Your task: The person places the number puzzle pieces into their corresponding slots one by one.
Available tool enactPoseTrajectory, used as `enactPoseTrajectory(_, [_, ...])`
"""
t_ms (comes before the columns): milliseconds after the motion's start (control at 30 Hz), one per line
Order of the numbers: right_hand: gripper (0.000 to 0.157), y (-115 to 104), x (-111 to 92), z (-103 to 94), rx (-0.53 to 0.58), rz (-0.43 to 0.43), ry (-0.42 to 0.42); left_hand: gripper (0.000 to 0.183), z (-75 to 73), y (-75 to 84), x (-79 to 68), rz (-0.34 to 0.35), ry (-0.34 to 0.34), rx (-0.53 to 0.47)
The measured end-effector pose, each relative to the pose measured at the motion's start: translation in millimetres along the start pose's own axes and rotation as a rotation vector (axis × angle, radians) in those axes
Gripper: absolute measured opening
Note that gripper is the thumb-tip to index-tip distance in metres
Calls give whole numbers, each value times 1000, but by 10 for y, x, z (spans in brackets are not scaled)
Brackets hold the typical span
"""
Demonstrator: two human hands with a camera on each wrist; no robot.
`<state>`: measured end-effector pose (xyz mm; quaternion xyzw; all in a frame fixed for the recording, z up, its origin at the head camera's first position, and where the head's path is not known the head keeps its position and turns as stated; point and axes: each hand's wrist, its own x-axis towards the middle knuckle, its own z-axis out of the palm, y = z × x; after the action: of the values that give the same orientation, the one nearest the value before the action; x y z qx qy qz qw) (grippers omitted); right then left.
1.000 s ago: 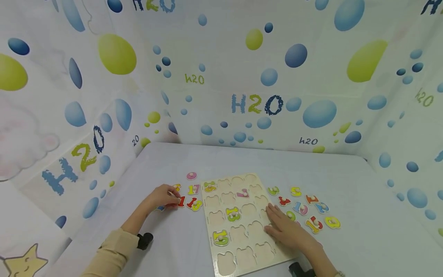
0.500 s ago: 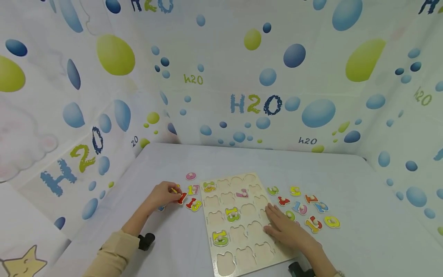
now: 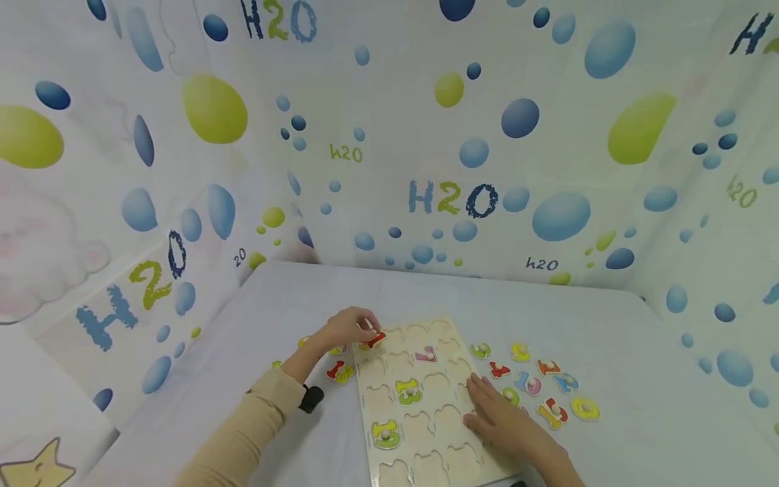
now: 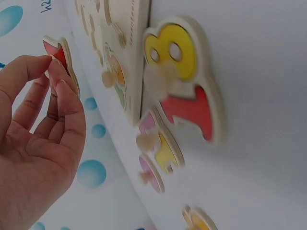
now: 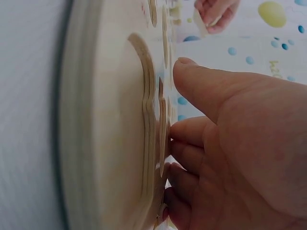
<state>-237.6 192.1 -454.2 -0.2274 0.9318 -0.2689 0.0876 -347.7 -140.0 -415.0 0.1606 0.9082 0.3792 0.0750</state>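
My left hand (image 3: pixel 348 329) pinches a red number 1 puzzle piece (image 3: pixel 377 339) over the far left corner of the wooden number board (image 3: pixel 435 385). In the left wrist view, thumb and fingers hold that red piece (image 4: pixel 56 51) by its back knob, raised above the tabletop. My right hand (image 3: pixel 504 414) rests with extended fingers on the board's right side. In the right wrist view, its fingertips lie at the recessed face of the board (image 5: pixel 120 120). Pieces 13 (image 3: pixel 408 391), 19 (image 3: pixel 386 434) and a pink 7 (image 3: pixel 427 354) sit in the board.
Left of the board lies an 18 piece (image 3: pixel 340 372), with other pieces partly hidden by my left arm. On the right several loose pieces are spread out, among them a yellow 0 (image 3: pixel 585 408) and a red 4 (image 3: pixel 499 369). A patterned curtain stands behind the white table (image 3: pixel 608 325).
My left hand has picked up the red 1 from the left group and carried it right and away, over the board's far left corner. My right hand stays on the board.
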Motion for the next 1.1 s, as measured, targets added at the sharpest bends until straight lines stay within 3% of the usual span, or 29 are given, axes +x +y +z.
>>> enactPoseTrajectory(233, [69, 24, -22, 20, 0, -6, 2, 3, 156, 86, 270, 31, -77, 65])
enactPoseTrajectory(367, [70, 21, -30, 31, -5, -2, -20, 8, 232, 67, 361, 70, -99, 125])
enactPoseTrajectory(533, [70, 19, -12, 25, -17, -16, -26, 9, 294, 41, 441, 84, -102, 119])
enactPoseTrajectory(867, [69, 25, 7, -8, -23, -26, -8, 8, 317, 136, 478, 97, -79, 99])
enactPoseTrajectory(1100, [70, 27, 1, 10, -24, -21, -16, 6, 317, 52, 488, 51, -95, 75])
